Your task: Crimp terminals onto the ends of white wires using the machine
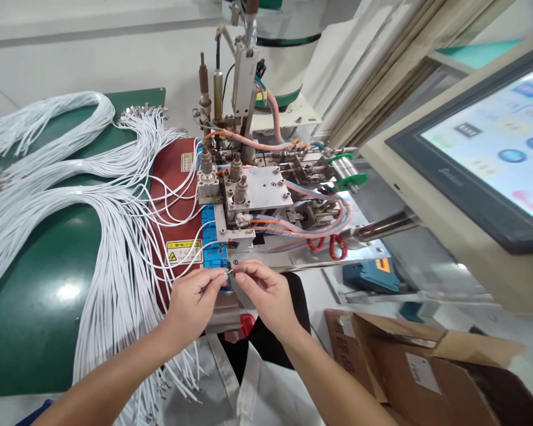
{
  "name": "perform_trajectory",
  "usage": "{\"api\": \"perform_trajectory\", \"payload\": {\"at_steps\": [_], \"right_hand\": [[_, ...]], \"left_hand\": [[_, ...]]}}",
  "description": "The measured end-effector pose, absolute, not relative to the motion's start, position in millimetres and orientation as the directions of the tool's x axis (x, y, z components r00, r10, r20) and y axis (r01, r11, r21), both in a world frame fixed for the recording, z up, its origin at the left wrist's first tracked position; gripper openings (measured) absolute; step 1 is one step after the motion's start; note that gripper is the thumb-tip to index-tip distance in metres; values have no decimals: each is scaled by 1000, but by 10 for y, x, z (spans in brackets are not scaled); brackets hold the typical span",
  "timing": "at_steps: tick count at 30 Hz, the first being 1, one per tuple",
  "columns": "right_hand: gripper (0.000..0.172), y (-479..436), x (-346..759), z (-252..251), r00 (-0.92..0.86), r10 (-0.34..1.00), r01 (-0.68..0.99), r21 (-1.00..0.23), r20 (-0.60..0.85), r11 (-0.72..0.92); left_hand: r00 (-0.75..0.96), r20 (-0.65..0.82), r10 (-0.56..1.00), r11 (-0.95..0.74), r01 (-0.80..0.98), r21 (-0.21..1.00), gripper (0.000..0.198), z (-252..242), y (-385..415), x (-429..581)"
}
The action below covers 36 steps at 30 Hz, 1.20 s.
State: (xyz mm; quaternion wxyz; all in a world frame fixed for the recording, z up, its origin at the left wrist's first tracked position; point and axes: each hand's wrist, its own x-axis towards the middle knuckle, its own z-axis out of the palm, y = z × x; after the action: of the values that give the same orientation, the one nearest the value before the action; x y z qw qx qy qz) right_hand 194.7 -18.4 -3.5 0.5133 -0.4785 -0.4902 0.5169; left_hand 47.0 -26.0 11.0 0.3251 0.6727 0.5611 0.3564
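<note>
Left hand (193,305) and right hand (266,294) nearly meet, thumb and forefinger of each pinched on a tiny wire-like piece (230,272) between their fingertips, too small to make out in detail, at the near end of a row of blue blocks (215,258). From the left, a green tabletop (26,290) carries thick bundles of white cables (106,222), fanning toward the near side and partly hidden by the left forearm. Several loose strands cross a red-brown board (171,163) bearing a yellow warning label (184,251) and run toward the blocks. Just beside these stands a machine (260,190) with metal plates, cylinders and orange and blue hoses; on its right are two red loops (337,247) and a spool (345,171) with green flanges. Lower right sits an open cardboard box (395,361), and at far right a lit display (493,142) is tilted
</note>
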Motion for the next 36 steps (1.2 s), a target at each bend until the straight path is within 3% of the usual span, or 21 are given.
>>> {"api": "perform_trajectory", "payload": {"at_steps": [9,19,23,31,36], "right_hand": [[12,-201,1908,3,-1,979,183,-962,204,201],[10,-255,1782,-13,132,934,304,-910,333,282],[7,-199,1865,-5,-9,948,260,-915,319,310],[11,-72,2089,141,-347,920,336,-891,183,305],[17,-176,1880,1,-41,999,135,-990,30,35]], "left_hand": [[220,-34,975,-80,486,870,21,164,-247,462],[132,-119,984,58,398,916,22,122,-321,507],[183,-93,979,2,442,897,22,156,-310,492],[409,-91,908,-162,544,823,21,276,-204,398],[204,-13,979,-113,591,798,20,167,-272,440]]}}
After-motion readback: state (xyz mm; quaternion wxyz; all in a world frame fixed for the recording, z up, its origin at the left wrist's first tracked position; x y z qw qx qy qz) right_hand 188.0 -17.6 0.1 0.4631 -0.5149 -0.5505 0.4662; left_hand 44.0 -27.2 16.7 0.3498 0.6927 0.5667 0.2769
